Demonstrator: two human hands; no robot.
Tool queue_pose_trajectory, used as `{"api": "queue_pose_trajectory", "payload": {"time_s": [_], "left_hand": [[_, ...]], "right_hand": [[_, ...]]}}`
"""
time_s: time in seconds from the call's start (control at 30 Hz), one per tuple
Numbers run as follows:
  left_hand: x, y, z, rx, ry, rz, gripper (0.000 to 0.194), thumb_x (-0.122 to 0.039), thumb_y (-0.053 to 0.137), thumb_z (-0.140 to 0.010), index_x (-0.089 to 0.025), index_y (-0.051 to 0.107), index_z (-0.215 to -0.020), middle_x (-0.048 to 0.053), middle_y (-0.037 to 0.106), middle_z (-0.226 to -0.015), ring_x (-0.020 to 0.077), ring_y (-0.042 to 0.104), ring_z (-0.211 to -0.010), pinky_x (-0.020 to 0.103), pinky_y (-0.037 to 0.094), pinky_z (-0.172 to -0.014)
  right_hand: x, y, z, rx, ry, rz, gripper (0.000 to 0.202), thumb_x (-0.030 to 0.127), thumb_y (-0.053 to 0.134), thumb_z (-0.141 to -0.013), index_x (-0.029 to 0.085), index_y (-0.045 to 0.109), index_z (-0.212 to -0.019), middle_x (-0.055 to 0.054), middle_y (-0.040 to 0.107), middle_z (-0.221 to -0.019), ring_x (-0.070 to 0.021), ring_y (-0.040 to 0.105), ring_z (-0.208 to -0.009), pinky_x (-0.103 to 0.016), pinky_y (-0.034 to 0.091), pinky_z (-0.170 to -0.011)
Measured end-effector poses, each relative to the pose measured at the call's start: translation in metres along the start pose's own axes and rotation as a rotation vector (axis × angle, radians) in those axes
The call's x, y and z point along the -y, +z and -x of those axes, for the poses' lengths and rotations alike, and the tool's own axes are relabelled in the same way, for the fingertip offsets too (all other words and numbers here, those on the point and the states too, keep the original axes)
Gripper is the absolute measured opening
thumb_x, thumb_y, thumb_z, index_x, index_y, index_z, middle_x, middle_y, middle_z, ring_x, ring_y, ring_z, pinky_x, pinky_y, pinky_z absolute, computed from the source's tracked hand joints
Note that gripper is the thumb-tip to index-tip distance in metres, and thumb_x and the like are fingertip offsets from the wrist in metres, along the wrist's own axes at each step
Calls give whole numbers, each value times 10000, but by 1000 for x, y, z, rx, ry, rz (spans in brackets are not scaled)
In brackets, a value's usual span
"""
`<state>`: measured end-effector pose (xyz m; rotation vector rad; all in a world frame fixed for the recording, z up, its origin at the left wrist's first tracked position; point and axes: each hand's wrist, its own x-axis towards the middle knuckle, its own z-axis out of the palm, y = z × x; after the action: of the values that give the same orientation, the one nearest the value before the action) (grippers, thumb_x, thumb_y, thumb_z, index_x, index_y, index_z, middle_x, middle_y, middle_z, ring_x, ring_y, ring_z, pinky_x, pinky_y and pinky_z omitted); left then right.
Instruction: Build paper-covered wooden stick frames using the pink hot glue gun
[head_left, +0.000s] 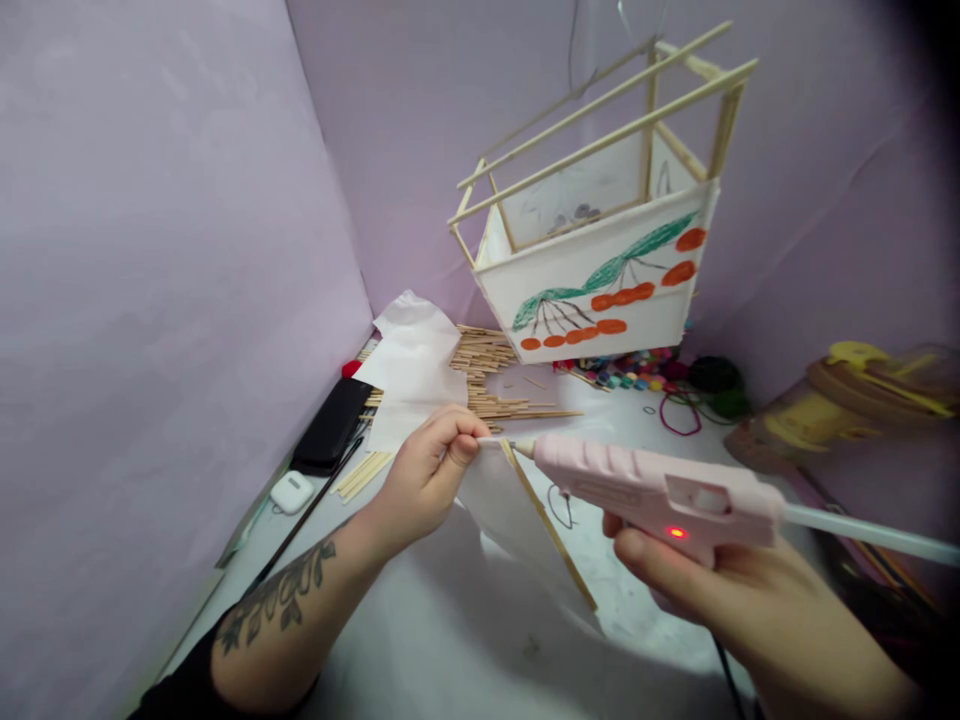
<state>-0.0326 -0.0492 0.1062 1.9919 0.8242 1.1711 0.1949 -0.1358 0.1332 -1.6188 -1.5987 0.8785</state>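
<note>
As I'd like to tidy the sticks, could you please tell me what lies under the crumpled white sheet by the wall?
Wooden sticks show at the right edge of the crumpled white sheet, and a few at its left; whatever its middle covers cannot be seen.

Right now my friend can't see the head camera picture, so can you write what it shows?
A right hand holds a pink glue gun, its red light glowing and its nozzle close to a white sheet that the left hand pinches. Behind is a white, stick-framed box with orange fruits drawn on it; thin sticks lie on the table.
</note>
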Motion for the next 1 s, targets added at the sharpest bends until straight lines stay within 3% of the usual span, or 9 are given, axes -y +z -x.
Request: {"api": "queue_pose_trajectory", "payload": {"time_s": [0.27, 0.7, 1.0], "left_hand": [[-1, -1, 0, -10, -23, -22, 333, -435, 393, -977, -178, 566, -855, 37, 566, -849, 146, 507, -754, 263, 399, -698], [2, -1, 0, -9, 15, -4, 293, -386, 403, -983, -178, 574, -867, 38, 565, -853, 145, 519, -773, 266, 406, -720], [4, -5, 0, 70, 66, 8, 332, -415, 382, -983, -179, 590, -876, 56, 582, -868, 162, 536, -798, 286, 422, -732]], "right_hand": [[1, -2, 0, 27, 2, 5, 375, 557, 576, -781, 216, 623, -632, -3, 546, -604, -127, 445, -536, -210, 381, -410], [4, -7, -1, 48, 23, -42, 394, 605, 594, -754, 219, 661, -721, -19, 576, -651, -153, 501, -587, -231, 423, -438], [3, -19, -5, 161, -34, -66, 277, 511, 683, -701, 236, 681, -736, -1, 548, -586, -129, 452, -499, -222, 432, -433]]}}
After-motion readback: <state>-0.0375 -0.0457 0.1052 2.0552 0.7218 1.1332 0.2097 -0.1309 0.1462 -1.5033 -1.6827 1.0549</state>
